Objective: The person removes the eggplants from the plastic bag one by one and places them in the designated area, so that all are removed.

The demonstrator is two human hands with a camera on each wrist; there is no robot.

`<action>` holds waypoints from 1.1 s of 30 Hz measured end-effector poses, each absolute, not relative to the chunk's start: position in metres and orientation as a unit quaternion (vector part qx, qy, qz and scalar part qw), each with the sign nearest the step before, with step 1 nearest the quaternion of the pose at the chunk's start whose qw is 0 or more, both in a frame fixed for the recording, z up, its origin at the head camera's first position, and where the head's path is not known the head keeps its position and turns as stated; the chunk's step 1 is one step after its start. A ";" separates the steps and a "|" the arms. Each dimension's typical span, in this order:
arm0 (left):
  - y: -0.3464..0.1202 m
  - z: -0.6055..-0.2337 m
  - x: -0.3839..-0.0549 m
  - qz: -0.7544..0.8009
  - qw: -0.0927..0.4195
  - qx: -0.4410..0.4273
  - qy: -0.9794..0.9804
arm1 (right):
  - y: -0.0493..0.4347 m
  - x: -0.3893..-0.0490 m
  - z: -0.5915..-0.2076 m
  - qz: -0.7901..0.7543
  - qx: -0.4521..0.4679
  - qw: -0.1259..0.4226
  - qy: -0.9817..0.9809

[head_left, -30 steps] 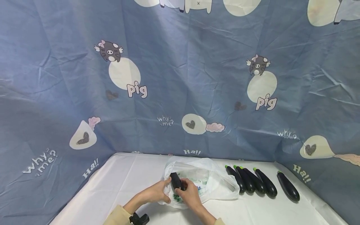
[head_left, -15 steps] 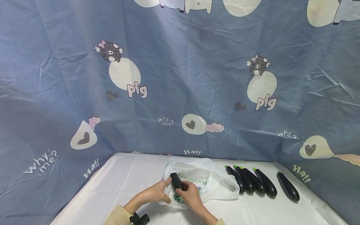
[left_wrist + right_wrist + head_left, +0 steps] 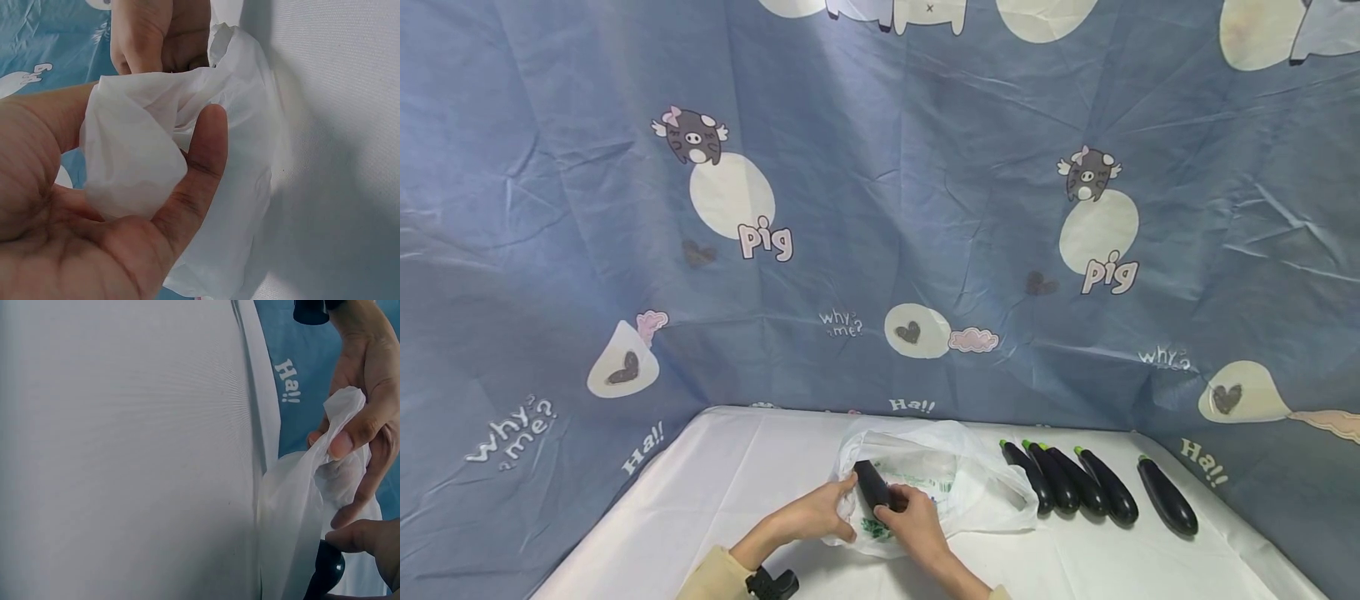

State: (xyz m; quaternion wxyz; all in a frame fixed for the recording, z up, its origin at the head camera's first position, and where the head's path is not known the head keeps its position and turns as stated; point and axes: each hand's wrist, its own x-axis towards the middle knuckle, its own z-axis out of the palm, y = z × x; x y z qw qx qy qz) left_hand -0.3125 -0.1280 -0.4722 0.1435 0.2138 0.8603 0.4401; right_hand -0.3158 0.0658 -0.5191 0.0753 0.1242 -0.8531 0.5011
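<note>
A white plastic bag with green print lies on the table, its mouth towards me. My left hand grips the left edge of the mouth; in the left wrist view the bag's film runs between its thumb and fingers. My right hand reaches into the mouth and holds a dark, glossy eggplant by its near end. In the right wrist view the rounded end of this eggplant shows beside the right thumb. Its far end points up and left, close to the left fingers.
To the right of the bag, several eggplants lie side by side, green stems pointing away. One more eggplant lies apart, farther right. A white cloth covers the table. Behind it hangs a blue printed curtain.
My right hand has shifted slightly to the right and down, and a little more of the eggplant's near end shows. The left hand and the bag stay where they were.
</note>
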 end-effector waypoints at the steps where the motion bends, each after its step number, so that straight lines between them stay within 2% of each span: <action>1: -0.128 -0.472 -0.312 0.439 0.143 0.215 0.860 | 0.067 -0.315 -0.519 0.499 0.124 0.074 -0.854; 21: -0.127 -0.473 -0.311 0.422 0.127 0.225 0.869 | 0.094 -0.290 -0.516 0.507 0.113 0.074 -0.851; 33: -0.126 -0.474 -0.312 0.432 0.143 0.214 0.864 | 0.116 -0.283 -0.513 0.506 0.085 0.052 -0.857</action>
